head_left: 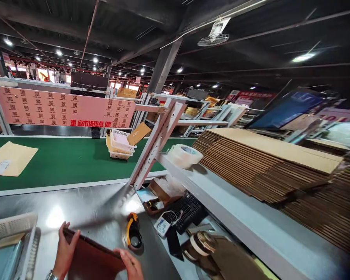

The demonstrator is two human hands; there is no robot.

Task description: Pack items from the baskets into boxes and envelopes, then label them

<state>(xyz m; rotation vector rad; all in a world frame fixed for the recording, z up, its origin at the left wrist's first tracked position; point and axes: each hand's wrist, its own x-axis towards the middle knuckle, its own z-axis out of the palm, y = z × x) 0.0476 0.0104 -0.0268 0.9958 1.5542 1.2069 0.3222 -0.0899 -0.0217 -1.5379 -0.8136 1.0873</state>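
Observation:
Low in the head view, my left hand (64,249) grips the left edge of a dark red-brown flat item (95,258), thumb on the near face. Its exact kind does not show. My right hand (130,265) closes on the right edge of the same item, partly cut off by the frame's bottom. The item is tilted above a shiny metal table (84,210). To the right of it lies a yellow-and-black handheld tool (132,231) with a rounded end. On the left stands a white perforated basket (32,223) with a blue flat item (4,260) inside.
Beyond the table runs a green conveyor belt (67,163) carrying a tan envelope (13,158) and small white baskets (121,154). A slanted metal post (157,144) rises beside a shelf with tape rolls (185,156) and stacked cardboard (265,167). Under it lies a black keyboard (189,212).

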